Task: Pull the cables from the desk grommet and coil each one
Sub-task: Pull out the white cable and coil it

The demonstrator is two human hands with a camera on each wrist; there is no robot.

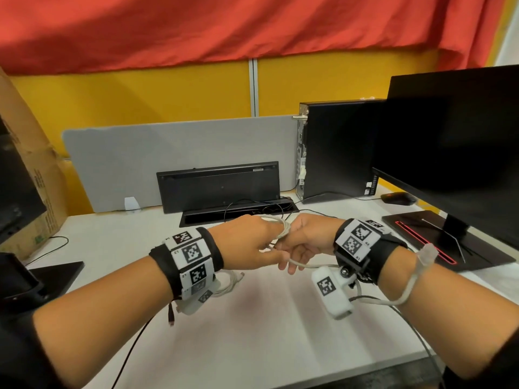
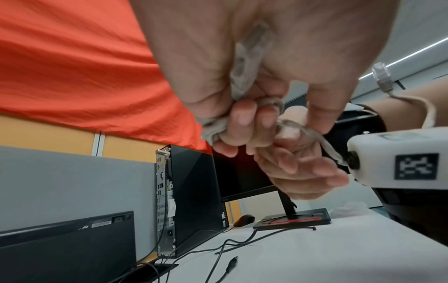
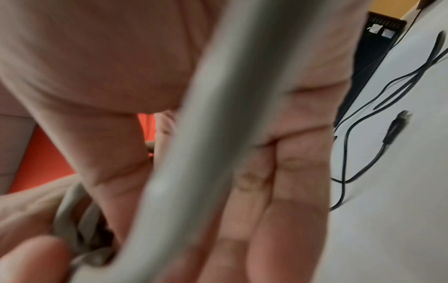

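Both hands meet above the white desk [image 1: 252, 332], in front of the black grommet slot [image 1: 238, 214]. My left hand [image 1: 254, 240] grips several loops of a grey network cable [image 1: 282, 228]; in the left wrist view its fingers [image 2: 242, 118] curl round the bundle [image 2: 244, 72]. My right hand [image 1: 304, 241] pinches the same cable next to the coil. The cable's tail runs under my right wrist and curls over the forearm, ending in a clear plug [image 1: 428, 252]. In the right wrist view the grey cable [image 3: 206, 134] crosses the palm, blurred. Thin black cables [image 1: 252, 204] rise from the grommet.
A keyboard [image 1: 219, 186] leans on the grey divider [image 1: 168, 153] behind the grommet. A black PC tower [image 1: 337, 147], mouse [image 1: 398, 198] and monitor [image 1: 455, 153] stand at the right, a cardboard box [image 1: 33, 169] at the left. A white cable bundle [image 1: 231, 280] lies under my left wrist. A black USB lead [image 3: 395, 130] lies loose.
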